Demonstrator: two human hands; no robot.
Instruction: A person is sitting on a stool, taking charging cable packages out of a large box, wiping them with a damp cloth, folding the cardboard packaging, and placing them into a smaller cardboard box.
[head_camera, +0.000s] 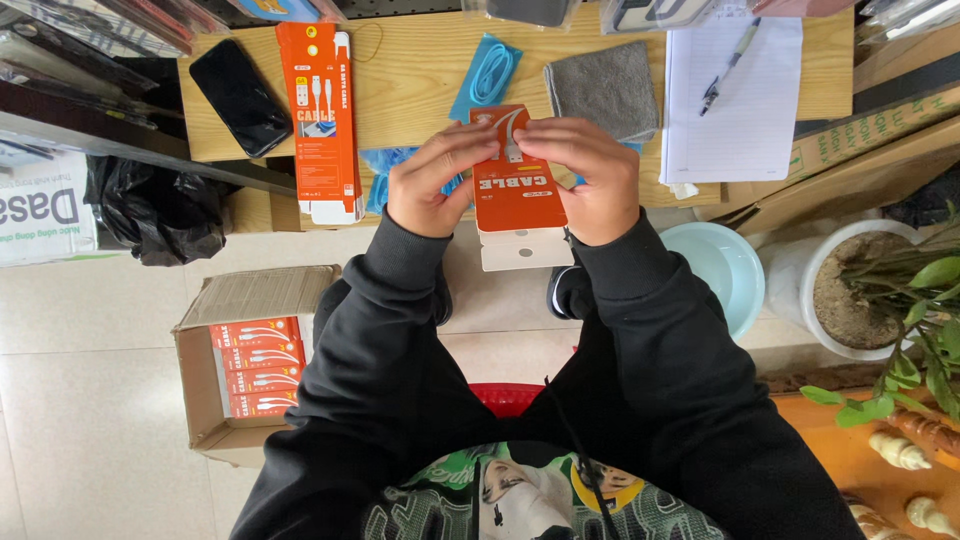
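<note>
Both hands hold an orange cable box (517, 195) above the front edge of the wooden table (420, 75). My left hand (432, 178) grips its left upper side, fingertips at the top. My right hand (585, 175) grips the right upper side. The box's white end flap (527, 251) hangs open toward me. A second, longer orange cable box (322, 115) lies flat on the table to the left. A coiled blue cable in a clear bag (488, 72) rests just beyond my hands.
A black phone (241, 97) lies at the table's left. A grey cloth (604, 88) and a notepad with a pen (733, 95) sit to the right. A cardboard carton of orange boxes (255, 365) stands on the floor at left. A potted plant (868, 290) stands at right.
</note>
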